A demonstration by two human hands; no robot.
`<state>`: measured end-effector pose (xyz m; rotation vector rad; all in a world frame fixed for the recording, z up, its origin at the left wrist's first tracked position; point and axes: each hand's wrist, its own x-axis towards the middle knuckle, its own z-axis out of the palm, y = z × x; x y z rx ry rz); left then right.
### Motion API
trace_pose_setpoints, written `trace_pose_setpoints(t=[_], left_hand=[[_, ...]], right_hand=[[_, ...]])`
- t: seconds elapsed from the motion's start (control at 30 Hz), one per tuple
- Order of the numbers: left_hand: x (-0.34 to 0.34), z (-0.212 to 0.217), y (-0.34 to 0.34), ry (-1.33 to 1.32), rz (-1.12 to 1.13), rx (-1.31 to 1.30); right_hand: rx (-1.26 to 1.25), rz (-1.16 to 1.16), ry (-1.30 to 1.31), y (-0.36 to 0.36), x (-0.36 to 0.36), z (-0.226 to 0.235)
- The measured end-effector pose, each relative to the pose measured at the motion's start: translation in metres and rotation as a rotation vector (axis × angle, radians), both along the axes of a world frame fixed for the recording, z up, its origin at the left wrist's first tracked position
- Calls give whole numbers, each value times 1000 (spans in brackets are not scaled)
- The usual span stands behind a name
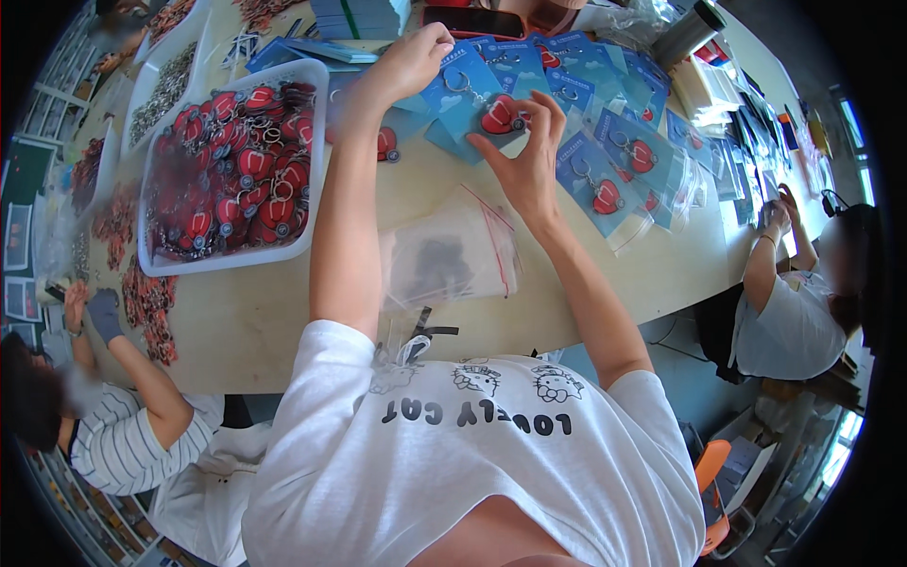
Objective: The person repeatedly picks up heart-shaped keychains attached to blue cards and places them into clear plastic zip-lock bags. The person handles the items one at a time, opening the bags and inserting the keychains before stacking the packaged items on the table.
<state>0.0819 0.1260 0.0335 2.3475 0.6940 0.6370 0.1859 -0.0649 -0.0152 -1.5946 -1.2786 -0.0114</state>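
Note:
My left hand (414,61) is raised over the far side of the table, its fingers curled closed. What they hold, if anything, is hidden. Just right of it lies a blue card (460,87) with a metal key ring on it. My right hand (531,156) reaches over a red heart-shaped keychain (497,115) on that card. Its thumb and fingers are spread apart around the heart, and the fingertips are near or touching the keychain's right side. Below my hands lies a stack of clear plastic bags (444,250) with a red seal line.
A white bin (319,180) full of red keychains stands left. More blue cards with keychains (605,184) spread across the right. Orange-red pieces (151,312) lie in piles near a person wearing a grey glove (106,315). Another person (794,302) works at right. A phone (472,21) lies at the back.

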Motion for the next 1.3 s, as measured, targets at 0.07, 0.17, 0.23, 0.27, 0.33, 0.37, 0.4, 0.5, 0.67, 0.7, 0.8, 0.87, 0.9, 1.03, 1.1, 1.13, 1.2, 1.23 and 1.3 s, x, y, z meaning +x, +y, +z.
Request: trace_pose_setpoints(t=[0.07,0.17,0.23,0.27,0.33,0.37,0.4,0.5,0.67,0.7,0.8,0.87,0.9,1.03,1.1,1.13,1.2,1.23,1.3], left_hand=[[-2,4,-4,-99,-39,24],[-4,11,-9,-152,-20,78],[-6,19,-21,-153,-10,126],[-5,23,-23,-117,-16,84],[-11,38,-28,-35,-11,3],[-10,44,-34,-86,30,6],[-8,56,-51,-137,70,8],[-20,44,-75,-292,128,49],[-73,-12,-131,167,119,232],[-83,-28,-140,255,27,164],[-86,-40,-159,276,77,39],[-85,-51,-153,129,39,30],[-83,-52,-152,54,23,27],[-85,-46,-154,6,52,-388],[-89,-44,-151,-34,91,-579],[-91,-42,-150,-52,100,-643],[-95,-39,-145,-91,116,-773],[-96,-40,-143,-96,112,-761],[-101,-41,-140,-102,114,-734]], right_hand=[[39,-22,233,-2,0,-4],[-101,137,743,-10,-6,10],[-49,243,1095,-13,-7,6],[-39,270,1180,-17,-7,9],[-26,337,1361,-25,-16,33],[-30,337,1432,-26,-16,34],[-32,334,1503,-28,-15,35],[0,311,1451,-45,-3,16],[236,96,1281,-72,31,13],[198,89,1268,-78,38,9],[105,52,1238,-87,45,-6],[65,13,1234,-88,44,-10],[31,10,1221,-89,42,-8],[-107,3,1126,-93,42,0],[-165,9,1073,-96,45,1],[-188,16,1054,-96,46,3],[-211,24,1035,-97,48,6],[-210,25,1036,-96,47,8],[-211,27,1038,-94,46,11]])
